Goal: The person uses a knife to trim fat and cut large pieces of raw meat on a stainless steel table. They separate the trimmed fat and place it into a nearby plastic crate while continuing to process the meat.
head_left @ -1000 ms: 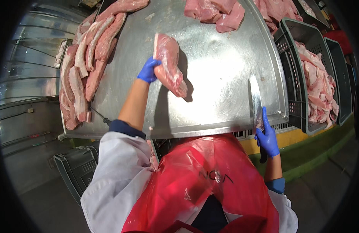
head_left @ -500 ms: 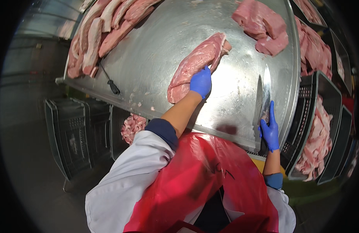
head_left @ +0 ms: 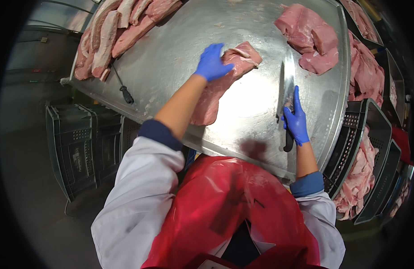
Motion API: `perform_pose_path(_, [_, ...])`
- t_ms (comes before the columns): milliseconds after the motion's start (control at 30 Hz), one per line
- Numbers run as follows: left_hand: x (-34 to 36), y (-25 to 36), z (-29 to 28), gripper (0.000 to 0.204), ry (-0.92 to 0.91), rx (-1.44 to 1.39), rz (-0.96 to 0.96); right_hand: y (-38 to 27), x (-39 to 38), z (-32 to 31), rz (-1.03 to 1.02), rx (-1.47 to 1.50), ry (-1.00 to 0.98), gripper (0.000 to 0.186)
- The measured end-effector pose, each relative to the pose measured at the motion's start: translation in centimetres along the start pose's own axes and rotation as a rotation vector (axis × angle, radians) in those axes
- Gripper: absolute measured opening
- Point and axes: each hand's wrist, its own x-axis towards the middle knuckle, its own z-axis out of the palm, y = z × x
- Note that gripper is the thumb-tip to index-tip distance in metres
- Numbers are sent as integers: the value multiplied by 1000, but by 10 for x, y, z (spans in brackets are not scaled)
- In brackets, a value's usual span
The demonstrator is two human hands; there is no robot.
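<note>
pink meat [head_left: 209, 110], one long slab, lies slantwise on the bare metal table [head_left: 162, 58] in front of the person. the left hand [head_left: 212, 62], gloved in blue, rests over its upper left edge with fingers spread and thumb apart, laid on rather than wrapped round; how hard it presses i cannot tell. the shiny metal could let the slab skid if that hand bore on one edge only, and the thumb would be exposed should a blade cross there.

to the right, well apart from the slab, the right hand [head_left: 296, 122] is closed round the black handle of a knife [head_left: 289, 76], index finger stretched toward the blade, which points away from the person. that hold looks light to me; a greasy glove could let the handle turn. the blade is near the cut pieces [head_left: 307, 38] at upper right, so a loose swing might nick them.

on the left, a thin rod with a black handle [head_left: 126, 95] lies close to the table's near edge, where a sleeve [head_left: 139, 179] might knock it off.

no writing can be read: the red apron [head_left: 207, 197] shows only a dark stroke, and the dark crate [head_left: 59, 143] at left bears a pale patch, perhaps a label, too dim to make out.
</note>
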Motion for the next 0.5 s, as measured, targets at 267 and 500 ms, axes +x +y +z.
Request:
perform_pose_path(267, [89,0,45,28,-180,-204,-234,-7,49,28,38,-105,-46,83])
perform_pose_path(500, [107,7,29,29,-250,-141,-42,-31,220,78,-204,-522,-165,67])
